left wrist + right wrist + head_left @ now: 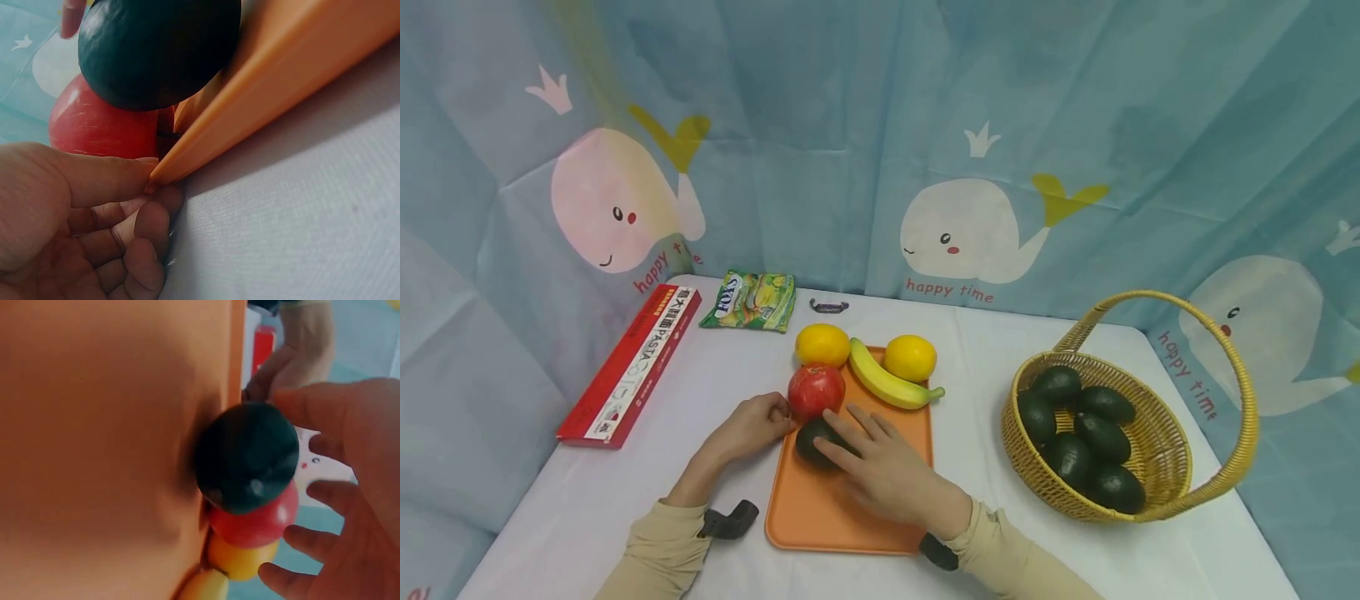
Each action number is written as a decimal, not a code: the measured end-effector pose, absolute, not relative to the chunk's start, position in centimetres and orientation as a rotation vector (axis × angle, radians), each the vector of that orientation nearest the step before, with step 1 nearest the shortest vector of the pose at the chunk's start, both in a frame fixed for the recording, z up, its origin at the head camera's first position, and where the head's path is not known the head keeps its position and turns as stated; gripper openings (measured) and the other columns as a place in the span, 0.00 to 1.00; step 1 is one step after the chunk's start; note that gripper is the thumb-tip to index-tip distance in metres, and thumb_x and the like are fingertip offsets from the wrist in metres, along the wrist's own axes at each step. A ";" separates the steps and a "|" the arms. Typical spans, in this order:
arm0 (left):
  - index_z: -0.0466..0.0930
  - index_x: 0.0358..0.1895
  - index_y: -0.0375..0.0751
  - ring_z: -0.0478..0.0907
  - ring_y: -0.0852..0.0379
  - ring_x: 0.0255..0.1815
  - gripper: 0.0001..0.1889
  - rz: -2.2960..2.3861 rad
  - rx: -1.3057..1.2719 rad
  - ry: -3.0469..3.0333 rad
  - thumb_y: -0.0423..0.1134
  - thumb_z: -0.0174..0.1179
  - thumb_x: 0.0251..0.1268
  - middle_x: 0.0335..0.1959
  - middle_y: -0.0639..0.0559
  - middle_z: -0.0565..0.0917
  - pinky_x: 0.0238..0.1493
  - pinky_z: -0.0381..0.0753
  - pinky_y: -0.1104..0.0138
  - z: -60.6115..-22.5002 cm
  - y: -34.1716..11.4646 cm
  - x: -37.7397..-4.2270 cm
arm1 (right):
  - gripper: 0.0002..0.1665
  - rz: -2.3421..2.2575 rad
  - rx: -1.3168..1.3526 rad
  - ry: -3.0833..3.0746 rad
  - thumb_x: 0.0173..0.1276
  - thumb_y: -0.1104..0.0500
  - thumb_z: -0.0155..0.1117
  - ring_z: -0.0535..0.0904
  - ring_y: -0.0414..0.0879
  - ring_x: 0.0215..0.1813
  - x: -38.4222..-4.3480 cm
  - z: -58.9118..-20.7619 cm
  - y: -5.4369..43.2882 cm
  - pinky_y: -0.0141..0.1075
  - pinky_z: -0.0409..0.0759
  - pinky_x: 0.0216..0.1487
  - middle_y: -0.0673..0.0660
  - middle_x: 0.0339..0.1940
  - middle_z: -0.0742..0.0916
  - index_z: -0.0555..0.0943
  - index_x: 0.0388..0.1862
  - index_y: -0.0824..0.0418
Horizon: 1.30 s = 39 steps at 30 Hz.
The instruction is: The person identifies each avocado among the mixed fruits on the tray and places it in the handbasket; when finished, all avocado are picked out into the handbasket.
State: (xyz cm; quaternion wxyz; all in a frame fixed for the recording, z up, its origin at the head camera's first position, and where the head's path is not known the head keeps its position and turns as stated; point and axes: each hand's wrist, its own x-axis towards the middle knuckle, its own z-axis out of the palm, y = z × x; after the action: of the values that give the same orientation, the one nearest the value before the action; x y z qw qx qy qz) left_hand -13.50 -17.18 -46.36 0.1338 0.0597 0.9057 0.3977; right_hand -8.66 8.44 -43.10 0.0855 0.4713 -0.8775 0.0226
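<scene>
My left hand (pixel 752 429) pinches the left rim of the orange tray (pixel 850 529), thumb on top and curled fingers beneath, as the left wrist view shows. A dark green avocado (pixel 815 446) rests on the tray close to that rim. Over it spreads my right hand (pixel 883 467), fingers apart; its thumb is close to the avocado in the right wrist view, and contact is unclear. Just behind the avocado sits a red round fruit (pixel 816 390), possibly a pomegranate. A banana (pixel 887 383) lies across the tray's far part, between two lemons (pixel 822 345) (pixel 911 357).
A woven basket (pixel 1022 446) with a tall handle stands at right, holding several avocados (pixel 1101 437). At left lies a red pasta box (pixel 632 367). Toward the back are a green snack bag (pixel 752 302) and a small purple wrapped item (pixel 829 307). A whale-print curtain (pixel 820 167) hangs behind.
</scene>
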 end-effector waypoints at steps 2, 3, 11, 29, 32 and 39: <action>0.77 0.38 0.35 0.71 0.57 0.26 0.08 1.153 0.175 2.626 0.36 0.62 0.61 0.24 0.51 0.78 0.31 0.70 0.66 -46.4 -17.1 -13.5 | 0.34 0.067 1.420 -2.618 0.69 0.44 0.60 0.65 0.61 0.74 -8.5 -43.3 8.2 0.52 0.71 0.67 0.56 0.78 0.65 0.67 0.72 0.47; 0.77 0.38 0.35 0.71 0.57 0.26 0.08 1.152 0.177 2.624 0.36 0.61 0.61 0.24 0.51 0.78 0.31 0.70 0.66 -46.4 -17.1 -13.5 | 0.34 0.078 1.422 -2.613 0.69 0.44 0.61 0.66 0.62 0.74 -8.4 -43.3 8.2 0.51 0.72 0.67 0.56 0.77 0.67 0.68 0.72 0.47; 0.77 0.39 0.34 0.71 0.57 0.27 0.08 1.150 0.165 2.628 0.35 0.61 0.61 0.25 0.50 0.78 0.30 0.69 0.66 -46.2 -17.1 -13.5 | 0.40 0.061 1.406 -2.598 0.60 0.44 0.70 0.72 0.55 0.66 -8.3 -43.2 8.2 0.46 0.71 0.69 0.60 0.66 0.73 0.69 0.71 0.44; 0.77 0.42 0.33 0.71 0.57 0.27 0.11 1.142 0.143 2.620 0.36 0.62 0.61 0.25 0.50 0.78 0.31 0.69 0.66 -46.5 -17.1 -13.4 | 0.25 0.159 1.379 -2.530 0.60 0.57 0.70 0.77 0.48 0.55 -7.1 -43.7 8.9 0.39 0.78 0.57 0.52 0.56 0.77 0.73 0.55 0.51; 0.77 0.42 0.33 0.71 0.57 0.27 0.10 1.142 0.145 2.620 0.36 0.62 0.61 0.25 0.50 0.78 0.31 0.69 0.66 -46.5 -17.1 -13.3 | 0.31 0.239 1.290 -2.590 0.55 0.54 0.73 0.77 0.46 0.55 -6.9 -43.2 10.1 0.39 0.79 0.54 0.51 0.57 0.77 0.72 0.58 0.50; 0.77 0.41 0.34 0.71 0.57 0.28 0.10 1.146 0.145 2.608 0.36 0.62 0.61 0.26 0.50 0.78 0.31 0.70 0.67 -46.3 -17.1 -13.4 | 0.38 0.461 0.868 -2.556 0.50 0.53 0.75 0.80 0.50 0.54 -8.1 -40.4 15.8 0.44 0.81 0.51 0.56 0.59 0.80 0.74 0.62 0.55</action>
State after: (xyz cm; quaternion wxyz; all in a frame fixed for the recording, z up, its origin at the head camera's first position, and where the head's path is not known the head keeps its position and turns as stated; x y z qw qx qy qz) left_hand -13.40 -17.09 -46.32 0.1439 0.0505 0.9048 0.3975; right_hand -8.10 15.77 -40.38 0.2001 0.3107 -0.9144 0.1650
